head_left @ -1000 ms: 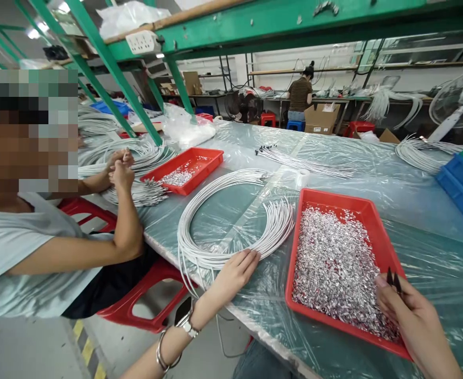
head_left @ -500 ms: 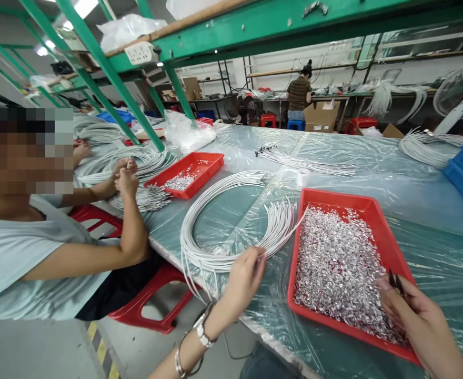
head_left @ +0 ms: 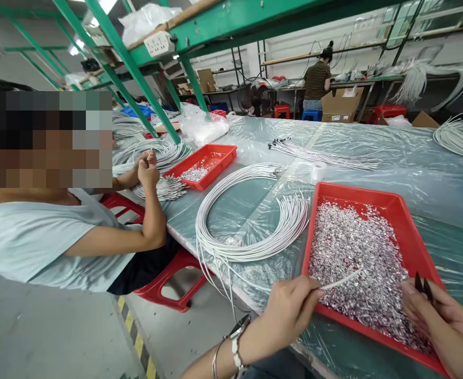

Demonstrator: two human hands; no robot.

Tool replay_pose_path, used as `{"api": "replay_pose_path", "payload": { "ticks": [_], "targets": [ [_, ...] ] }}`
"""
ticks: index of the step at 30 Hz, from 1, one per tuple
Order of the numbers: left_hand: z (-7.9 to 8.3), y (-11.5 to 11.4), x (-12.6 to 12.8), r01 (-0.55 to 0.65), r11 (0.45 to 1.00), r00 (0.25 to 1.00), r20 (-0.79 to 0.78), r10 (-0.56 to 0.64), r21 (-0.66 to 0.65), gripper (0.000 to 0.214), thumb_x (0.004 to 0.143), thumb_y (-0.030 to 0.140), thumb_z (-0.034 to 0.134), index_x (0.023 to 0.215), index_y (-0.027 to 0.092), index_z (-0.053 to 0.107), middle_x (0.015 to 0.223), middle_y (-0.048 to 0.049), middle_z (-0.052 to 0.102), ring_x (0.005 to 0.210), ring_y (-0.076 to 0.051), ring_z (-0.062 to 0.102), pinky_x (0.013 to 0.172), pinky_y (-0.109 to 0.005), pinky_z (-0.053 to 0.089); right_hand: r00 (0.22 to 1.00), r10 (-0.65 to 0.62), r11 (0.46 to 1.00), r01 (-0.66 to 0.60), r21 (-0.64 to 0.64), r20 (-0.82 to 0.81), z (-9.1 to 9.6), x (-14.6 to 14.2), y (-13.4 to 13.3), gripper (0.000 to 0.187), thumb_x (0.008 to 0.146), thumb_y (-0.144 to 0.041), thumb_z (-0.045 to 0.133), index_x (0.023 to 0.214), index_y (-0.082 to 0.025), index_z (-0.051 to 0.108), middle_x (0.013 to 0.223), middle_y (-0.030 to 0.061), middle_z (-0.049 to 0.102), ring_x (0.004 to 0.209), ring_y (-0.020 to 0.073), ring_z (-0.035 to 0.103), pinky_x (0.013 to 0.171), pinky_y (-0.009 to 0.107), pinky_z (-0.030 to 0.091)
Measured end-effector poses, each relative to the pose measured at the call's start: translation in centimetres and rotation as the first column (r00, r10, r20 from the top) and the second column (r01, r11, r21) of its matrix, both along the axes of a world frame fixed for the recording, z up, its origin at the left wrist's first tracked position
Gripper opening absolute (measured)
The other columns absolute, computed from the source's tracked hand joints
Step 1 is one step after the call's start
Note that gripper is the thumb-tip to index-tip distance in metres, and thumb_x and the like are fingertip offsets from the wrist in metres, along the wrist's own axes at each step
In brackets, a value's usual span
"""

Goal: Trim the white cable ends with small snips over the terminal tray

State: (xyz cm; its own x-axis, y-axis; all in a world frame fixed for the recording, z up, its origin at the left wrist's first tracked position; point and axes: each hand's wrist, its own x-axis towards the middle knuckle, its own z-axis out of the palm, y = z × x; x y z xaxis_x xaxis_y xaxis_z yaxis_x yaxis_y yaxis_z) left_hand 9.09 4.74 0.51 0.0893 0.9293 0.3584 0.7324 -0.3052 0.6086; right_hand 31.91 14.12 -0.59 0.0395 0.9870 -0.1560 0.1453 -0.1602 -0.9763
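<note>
My left hand (head_left: 294,302) has thumb and fingers pinched together on one white cable (head_left: 342,280), close to its end, so that a short free length sticks out past my fingertips, over the near left part of the tray (head_left: 416,231). Behind my hand the cable runs back toward the coil (head_left: 251,253) on the table (head_left: 247,205). My right hand (head_left: 440,316) is at the tray's right side, its fingers closed around a tool (head_left: 419,284) whose two dark points rise above my knuckles, slightly apart; whether my thumb and finger also pinch one of the silvery bits (head_left: 353,247), I cannot tell. The free length bows a little, so to my mind a firm pinch near the tip serves best: too long a tail would likely sag and wander. I would keep enough slack between hand and coil that the strand does not tug its neighbours loose, and hold the tip up, clear of the heap, where loose bits could cling or get dragged. The right grip should stay light, I think, with the tool's points turned away from the fingers, leaving thumb and forefinger free for fine work.
</note>
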Motion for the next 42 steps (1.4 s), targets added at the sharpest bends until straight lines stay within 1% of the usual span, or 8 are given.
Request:
{"api": "replay_pose_path", "payload": {
  "ticks": [4, 8, 13, 18, 23, 26, 34, 42],
  "targets": [
    [2.1, -0.8, -0.1, 0.115, 0.992, 0.992, 0.065, -0.111, -0.052, 0.014, 0.095, 0.027, 0.041, 0.093, 0.021, 0.053, 0.069, -0.0001, 0.063, 0.056, -0.013, 0.058, 0.054, -0.024, 0.044, 0.999, 0.01, 0.999, -0.011, -0.03, -0.042, 0.0, 0.2, 0.2, 0.027, 0.063, -0.043, 0.076, 0.078, -0.024, 0.065, 0.052, -0.001, 0.041, 0.044, 0.0129, 0.044, 0.035, 0.021, 0.035],
    [3.3, 0.9, 1.1, 0.185, 0.976, 0.98, 0.097, -0.175, -0.111, 0.012, 0.092, 0.023, 0.046, 0.09, 0.02, 0.058, 0.073, 0.0013, 0.065, 0.061, -0.01, 0.06, 0.056, -0.02, 0.043, 0.986, 0.127, 0.988, -0.117, 0.097, -0.111, 0.1, 0.2, 0.2, 0.028, 0.074, -0.046, 0.068, 0.082, -0.02, 0.061, 0.052, -0.004, 0.039, 0.043, 0.01, 0.038, 0.037, 0.02, 0.031],
    [2.3, 3.1, 3.5, 0.09, 0.989, 0.974, 0.217, -0.062, -0.12, 0.018, 0.094, 0.02, 0.039, 0.087, 0.017, 0.055, 0.072, -0.0019, 0.061, 0.064, -0.014, 0.058, 0.058, -0.024, 0.041, 0.966, 0.248, 0.952, -0.23, 0.204, -0.068, 0.6, -0.9, -1.3, 0.04, 0.088, -0.055, 0.043, 0.081, -0.018, 0.056, 0.053, -0.0057, 0.034, 0.044, 0.0093, 0.031, 0.039, 0.02, 0.026],
    [1.1, 3.3, 4.7, 0.064, 0.994, 0.939, 0.344, -0.03, -0.088, 0.017, 0.093, 0.021, 0.042, 0.089, 0.017, 0.057, 0.074, -0.0021, 0.063, 0.063, -0.014, 0.058, 0.058, -0.022, 0.042, 0.942, 0.332, 0.909, -0.336, 0.246, 0.057, 1.1, -2.0, -2.4, 0.037, 0.092, -0.05, 0.04, 0.084, -0.017, 0.056, 0.064, -0.0017, 0.045, 0.053, 0.0108, 0.04, 0.048, 0.023, 0.034],
    [0.3, 3.4, 5.0, 0.081, 0.996, 0.923, 0.373, -0.093, 0.048, 0.015, 0.09, 0.015, 0.045, 0.093, 0.017, 0.06, 0.077, -0.0032, 0.064, 0.069, -0.015, 0.06, 0.063, -0.022, 0.045, 0.911, 0.387, 0.875, -0.412, 0.256, 0.142, 1.7, -2.0, -2.6, 0.027, 0.093, -0.041, 0.043, 0.082, -0.019, 0.054, 0.074, 0.0012, 0.053, 0.068, 0.0144, 0.051, 0.061, 0.025, 0.04],
    [-0.3, 3.5, 5.0, 0.028, 0.995, 0.92, 0.387, -0.065, 0.099, 0.017, 0.09, 0.014, 0.044, 0.093, 0.018, 0.06, 0.076, -0.0035, 0.064, 0.071, -0.015, 0.061, 0.064, -0.023, 0.045, 0.887, 0.428, 0.852, -0.46, 0.25, 0.172, 1.7, -1.9, -2.7, 0.02, 0.092, -0.038, 0.046, 0.088, -0.02, 0.054, 0.077, 0.0019, 0.056, 0.071, 0.0157, 0.053, 0.062, 0.026, 0.041],
    [-0.4, 3.1, 4.9, 0.004, 1.0, 0.891, 0.454, -0.001, -0.005, 0.019, 0.092, 0.024, 0.046, 0.092, 0.02, 0.064, 0.08, -0.004, 0.069, 0.072, -0.016, 0.063, 0.064, -0.024, 0.047, 0.817, 0.467, 0.766, -0.565, 0.307, 0.34, 1.7, -2.2, -2.5, 0.016, 0.09, -0.037, 0.05, 0.094, -0.021, 0.053, 0.072, -0.0011, 0.06, 0.062, 0.0128, 0.055, 0.058, 0.024, 0.04],
    [-0.3, 2.8, 4.6, -0.029, 0.991, 0.895, 0.438, 0.084, -0.132, 0.027, 0.094, 0.033, 0.043, 0.093, 0.02, 0.068, 0.079, -0.0035, 0.072, 0.069, -0.016, 0.066, 0.065, -0.023, 0.049, 0.812, 0.458, 0.749, -0.572, 0.335, 0.361, 1.8, -2.4, -2.4, 0.019, 0.091, -0.038, 0.048, 0.094, -0.02, 0.054, 0.073, -0.0003, 0.062, 0.061, 0.0119, 0.056, 0.056, 0.024, 0.041]
  ]
}}
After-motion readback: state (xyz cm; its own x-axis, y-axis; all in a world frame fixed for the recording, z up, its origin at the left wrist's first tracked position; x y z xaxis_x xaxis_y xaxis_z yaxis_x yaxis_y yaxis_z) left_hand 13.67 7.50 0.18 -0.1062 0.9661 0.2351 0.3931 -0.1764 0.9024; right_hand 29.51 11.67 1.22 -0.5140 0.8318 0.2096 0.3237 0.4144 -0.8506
